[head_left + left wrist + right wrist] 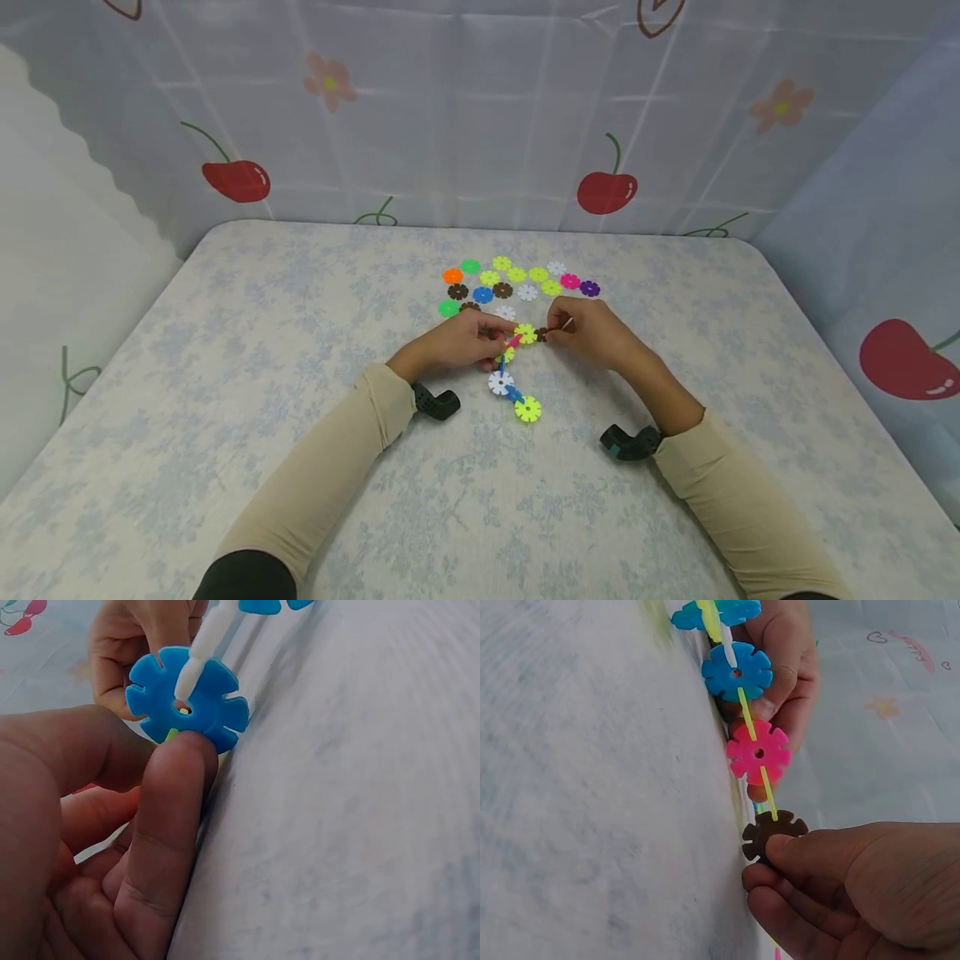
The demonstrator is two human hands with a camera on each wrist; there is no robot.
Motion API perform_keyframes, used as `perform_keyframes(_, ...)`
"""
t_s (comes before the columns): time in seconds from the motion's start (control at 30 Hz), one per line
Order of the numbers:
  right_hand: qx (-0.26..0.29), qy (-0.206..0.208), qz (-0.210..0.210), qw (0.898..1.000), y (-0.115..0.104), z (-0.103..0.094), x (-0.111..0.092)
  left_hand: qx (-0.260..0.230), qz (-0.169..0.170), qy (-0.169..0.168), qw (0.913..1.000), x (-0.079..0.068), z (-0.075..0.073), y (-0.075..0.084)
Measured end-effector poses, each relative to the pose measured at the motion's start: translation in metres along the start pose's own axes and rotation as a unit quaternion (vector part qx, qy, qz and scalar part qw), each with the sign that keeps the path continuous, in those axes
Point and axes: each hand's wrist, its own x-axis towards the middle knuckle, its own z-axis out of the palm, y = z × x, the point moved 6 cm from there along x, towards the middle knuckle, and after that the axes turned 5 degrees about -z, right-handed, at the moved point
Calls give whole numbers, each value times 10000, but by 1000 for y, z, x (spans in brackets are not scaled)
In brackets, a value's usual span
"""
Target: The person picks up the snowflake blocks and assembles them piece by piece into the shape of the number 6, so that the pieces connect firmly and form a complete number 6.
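Notched plastic discs, slotted edge to edge, form a chain. From its free end it runs through a lime disc, a white disc, a blue disc, a pink disc and another lime disc to a brown disc. My left hand grips the chain's middle, thumb and finger pinching right by the blue disc; fingers partly hide the piece between. My right hand pinches the brown disc between thumb and fingers, its slot against the lime disc's edge.
Beyond my hands lie several loose discs, among them an orange disc, a green disc, a pink disc and a purple disc. A patterned cloth covers the table. Behind it hangs a cherry-print curtain.
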Motion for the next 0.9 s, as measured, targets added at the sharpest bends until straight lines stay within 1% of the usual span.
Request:
perform_keyframes(0.13,-92,116,-210,9997,-5,2,1,-13,-18,-43,10000,-1,0,0)
perform_keyframes(0.3,-175,267,-153,9994,-8,2,1,-23,-67,-81,9999,-2,1,1)
perform_keyframes(0.53,-44,226,-98,9997,-10,2,2,87,-72,-69,9999,-1,1,0)
perform_keyframes(0.7,62,163,-86,9998,-7,4,3,-77,-148,-128,9998,-2,-1,0)
perform_keyframes(0.83,178,143,-182,9996,-7,5,2,-98,-246,2,9997,-2,-3,-1)
perform_keyframes(0.9,240,138,-285,9992,-7,5,1,-40,-310,157,9994,-1,-4,-1)
